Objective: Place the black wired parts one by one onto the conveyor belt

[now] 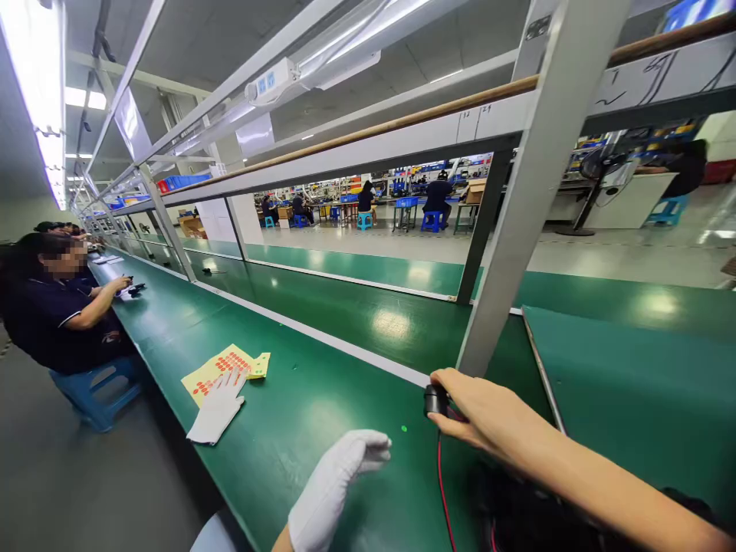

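Note:
A white glove covers my left hand (339, 483), which hovers over the green workbench (322, 414) with its fingers curved and apart from the thumb, holding nothing. Bare, my right hand (471, 406) grips a small round black part (435, 400) between thumb and fingers, near the foot of the grey post. From that part a red and black wire (442, 491) hangs down. Below my right forearm lies a dark pile (523, 506), partly hidden. Left of my hands, an empty white glove (217, 410) rests on a yellow sheet with red stickers (210, 376).
A grey metal post (511, 199) rises just beyond my right hand. At the far left a person (51, 307) sits at the same bench on a blue stool (97, 391), handling small black parts. A small green sticker (404, 428) lies between my hands.

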A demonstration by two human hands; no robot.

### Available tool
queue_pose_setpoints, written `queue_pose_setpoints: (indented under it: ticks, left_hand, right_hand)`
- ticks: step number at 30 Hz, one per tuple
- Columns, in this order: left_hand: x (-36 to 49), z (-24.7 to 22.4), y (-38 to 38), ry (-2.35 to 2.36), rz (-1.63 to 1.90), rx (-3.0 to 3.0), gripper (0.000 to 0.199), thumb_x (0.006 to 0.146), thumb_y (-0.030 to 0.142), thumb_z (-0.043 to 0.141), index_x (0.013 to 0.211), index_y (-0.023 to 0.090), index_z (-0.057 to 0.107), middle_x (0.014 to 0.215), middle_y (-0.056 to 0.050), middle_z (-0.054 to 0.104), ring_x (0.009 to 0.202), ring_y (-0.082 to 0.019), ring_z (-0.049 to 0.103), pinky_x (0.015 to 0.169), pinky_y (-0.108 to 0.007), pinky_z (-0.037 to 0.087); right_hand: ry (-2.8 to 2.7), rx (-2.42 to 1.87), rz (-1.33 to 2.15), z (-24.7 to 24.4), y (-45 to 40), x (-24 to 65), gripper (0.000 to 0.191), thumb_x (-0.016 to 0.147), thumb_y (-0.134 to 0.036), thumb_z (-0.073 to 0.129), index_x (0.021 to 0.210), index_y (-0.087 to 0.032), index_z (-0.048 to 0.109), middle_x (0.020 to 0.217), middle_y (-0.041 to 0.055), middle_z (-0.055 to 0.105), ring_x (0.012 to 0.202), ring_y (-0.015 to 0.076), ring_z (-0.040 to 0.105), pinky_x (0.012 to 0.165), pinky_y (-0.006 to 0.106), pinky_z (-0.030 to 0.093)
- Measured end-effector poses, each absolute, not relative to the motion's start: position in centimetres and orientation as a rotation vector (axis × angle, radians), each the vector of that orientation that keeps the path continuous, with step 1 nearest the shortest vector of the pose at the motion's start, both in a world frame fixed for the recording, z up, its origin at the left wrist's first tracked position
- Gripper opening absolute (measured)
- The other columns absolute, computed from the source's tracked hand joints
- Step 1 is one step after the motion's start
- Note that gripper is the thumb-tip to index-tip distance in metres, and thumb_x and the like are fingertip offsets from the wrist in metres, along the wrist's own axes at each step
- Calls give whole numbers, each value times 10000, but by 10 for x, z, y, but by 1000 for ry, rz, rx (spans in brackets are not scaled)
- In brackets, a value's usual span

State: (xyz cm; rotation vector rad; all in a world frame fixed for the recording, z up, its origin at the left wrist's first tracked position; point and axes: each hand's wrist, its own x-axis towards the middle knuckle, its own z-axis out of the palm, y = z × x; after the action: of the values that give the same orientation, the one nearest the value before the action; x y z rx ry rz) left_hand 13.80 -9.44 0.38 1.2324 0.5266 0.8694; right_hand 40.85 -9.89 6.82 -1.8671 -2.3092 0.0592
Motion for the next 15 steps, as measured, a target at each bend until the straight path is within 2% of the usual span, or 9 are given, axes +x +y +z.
queue_pose_setpoints:
  ticks: [3,5,7,11,13,15]
  left_hand:
    - [151,15,-104,473,839,1214,461,1000,474,486,1349,199,608,1377,-139,631,1272,-280,583,1137,-481,392]
    - [157,24,-111,388,775,1221,492,967,511,534,1349,211,611,1347,-126,651,1245,-273,598,1109,-450,422]
    - [159,31,-117,343,715,1222,493,925,535,595,1285,203,657,1226,-114,708,1139,-273,652,1020,-435,485]
    - [152,33,-124,488,714,1262,581,800,615,710,1130,137,725,969,-106,756,938,-279,697,868,-402,521]
    - [146,32,-125,563,698,1312,625,745,664,731,1075,133,744,963,-111,753,950,-288,685,864,-388,508]
    - [141,33,-126,553,658,1365,619,755,686,704,1053,146,752,1011,-113,744,987,-292,667,878,-382,492]
  right_hand:
    - [-2300,-1511,-94,76,-136,380,394,868,-240,668,1247,-226,557,1188,102,711,1035,274,710,886,409,592]
    - [-2268,-1233,-187,76,-156,362,501,807,-171,686,1275,-243,523,1184,91,728,1007,254,733,846,347,621]
    - [-2237,-1098,-210,73,-168,350,577,768,-118,683,1299,-248,499,1147,86,744,961,240,750,815,311,636]
    - [-2147,-1074,-72,65,-178,342,725,755,-111,707,1396,-278,412,1171,81,728,1031,251,737,881,310,629]
    - [-2099,-1075,22,62,-180,341,754,765,-128,729,1408,-325,389,1161,66,725,1032,261,736,875,325,631]
    - [-2078,-1062,92,59,-181,340,744,773,-136,745,1391,-358,396,1143,58,725,1022,267,737,863,336,633]
